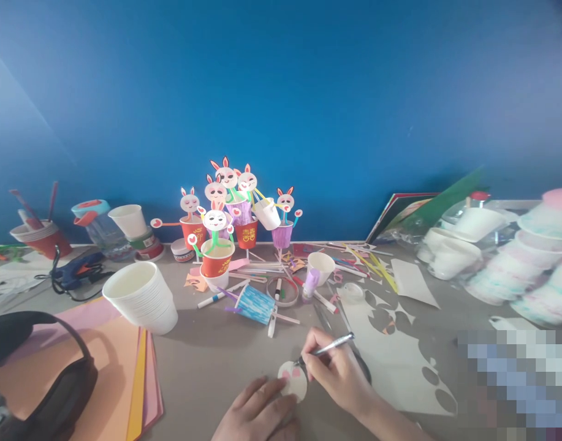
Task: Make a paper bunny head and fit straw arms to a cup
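My right hand (338, 373) is closed round a silver pen (332, 346), its tip touching a small round white paper face (293, 380) with pink cheeks that lies on the grey table (216, 361). My left hand (257, 413) rests flat beside that disc, fingers stretched out and pressing its lower left edge. Behind them lies a white sheet with round holes cut out (400, 355).
Several bunny-faced paper cups (217, 245) stand at the back by the blue wall. A stack of white cups (143, 297) lies tilted at left, beside coloured paper sheets (110, 367) and black headphones (37, 373). A blue cup (256, 304), markers, a tape roll (283, 291) and stacked bowls (533, 263) surround the middle.
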A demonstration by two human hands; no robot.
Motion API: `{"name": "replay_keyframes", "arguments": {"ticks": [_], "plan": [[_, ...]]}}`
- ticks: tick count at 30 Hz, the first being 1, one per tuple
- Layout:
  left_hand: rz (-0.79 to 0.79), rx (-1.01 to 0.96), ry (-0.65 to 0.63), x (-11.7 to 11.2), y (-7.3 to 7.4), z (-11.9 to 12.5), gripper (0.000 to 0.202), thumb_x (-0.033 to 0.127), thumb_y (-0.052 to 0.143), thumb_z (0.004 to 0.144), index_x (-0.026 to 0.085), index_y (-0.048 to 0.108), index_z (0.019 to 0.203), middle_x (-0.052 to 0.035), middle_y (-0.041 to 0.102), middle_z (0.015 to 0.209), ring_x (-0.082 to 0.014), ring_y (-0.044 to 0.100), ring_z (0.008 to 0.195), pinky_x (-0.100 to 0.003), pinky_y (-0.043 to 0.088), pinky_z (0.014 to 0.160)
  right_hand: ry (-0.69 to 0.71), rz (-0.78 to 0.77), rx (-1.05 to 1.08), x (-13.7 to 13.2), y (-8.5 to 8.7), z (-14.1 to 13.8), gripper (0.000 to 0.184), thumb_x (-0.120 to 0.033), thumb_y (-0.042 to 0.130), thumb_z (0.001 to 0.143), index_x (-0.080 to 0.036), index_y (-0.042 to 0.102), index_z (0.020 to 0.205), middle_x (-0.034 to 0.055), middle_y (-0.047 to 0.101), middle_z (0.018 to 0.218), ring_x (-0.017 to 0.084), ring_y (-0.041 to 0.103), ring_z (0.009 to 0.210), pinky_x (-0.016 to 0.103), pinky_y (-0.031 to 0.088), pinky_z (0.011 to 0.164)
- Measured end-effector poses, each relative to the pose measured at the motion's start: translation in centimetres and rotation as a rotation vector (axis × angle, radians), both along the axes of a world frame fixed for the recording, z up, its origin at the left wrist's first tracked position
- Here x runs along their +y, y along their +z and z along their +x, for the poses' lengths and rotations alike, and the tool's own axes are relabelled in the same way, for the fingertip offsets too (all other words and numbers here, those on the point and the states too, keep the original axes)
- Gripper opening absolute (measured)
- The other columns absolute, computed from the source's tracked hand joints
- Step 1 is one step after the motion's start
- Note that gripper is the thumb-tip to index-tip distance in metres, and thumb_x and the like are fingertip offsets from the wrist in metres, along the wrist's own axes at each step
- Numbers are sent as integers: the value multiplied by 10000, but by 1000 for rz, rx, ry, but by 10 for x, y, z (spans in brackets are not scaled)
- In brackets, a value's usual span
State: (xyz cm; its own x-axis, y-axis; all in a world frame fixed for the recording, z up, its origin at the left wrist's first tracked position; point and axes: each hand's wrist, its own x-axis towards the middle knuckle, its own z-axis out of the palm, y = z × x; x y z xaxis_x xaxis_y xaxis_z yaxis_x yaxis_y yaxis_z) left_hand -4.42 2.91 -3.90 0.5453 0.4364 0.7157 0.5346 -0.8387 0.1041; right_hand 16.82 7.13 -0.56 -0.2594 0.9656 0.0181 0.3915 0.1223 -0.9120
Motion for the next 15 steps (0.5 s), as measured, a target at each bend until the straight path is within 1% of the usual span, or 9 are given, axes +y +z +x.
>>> {"name": "replay_keyframes", "arguments": {"ticks": [6, 8, 10, 13, 15], "plan": [[3, 46, 10, 0, 4, -4, 280, 234, 468, 1047, 264, 726, 941, 85, 785, 1052, -121, 710, 1064, -242, 473, 1082, 66, 92, -149, -2, 11, -6, 143, -214, 506, 866, -240, 470, 729, -63, 505, 599, 123, 482, 521, 220, 353, 509], [-12, 108, -11, 0, 5, -5, 285, 228, 450, 1053, 265, 724, 986, 76, 778, 1090, -129, 700, 1097, -250, 480, 1075, 79, 107, -141, -2, 13, -9, 139, -214, 522, 856, -238, 480, 726, -60, 517, 604, 123, 491, 526, 214, 363, 507], [-4, 118, -13, -1, 5, -5, 276, 215, 456, 1050, 255, 723, 992, 77, 775, 1102, -138, 696, 1108, -264, 454, 1101, 90, 66, -64, -2, 13, -12, 130, -213, 528, 854, -237, 487, 732, -52, 548, 618, 128, 530, 543, 207, 399, 514], [12, 41, 13, -1, 3, -2, 252, 222, 492, 1035, 249, 720, 931, 88, 779, 1071, -130, 696, 1093, -261, 395, 1148, 101, -24, 42, -3, 10, -13, 126, -218, 526, 864, -238, 487, 746, -43, 578, 634, 140, 587, 574, 212, 455, 546], [11, 14, 15, -1, 1, 0, 242, 224, 504, 1028, 253, 714, 911, 86, 780, 1057, -124, 694, 1091, -258, 410, 1136, 100, -49, 56, -3, 7, -13, 120, -227, 526, 871, -238, 488, 757, -42, 580, 635, 144, 596, 585, 218, 467, 563]]}}
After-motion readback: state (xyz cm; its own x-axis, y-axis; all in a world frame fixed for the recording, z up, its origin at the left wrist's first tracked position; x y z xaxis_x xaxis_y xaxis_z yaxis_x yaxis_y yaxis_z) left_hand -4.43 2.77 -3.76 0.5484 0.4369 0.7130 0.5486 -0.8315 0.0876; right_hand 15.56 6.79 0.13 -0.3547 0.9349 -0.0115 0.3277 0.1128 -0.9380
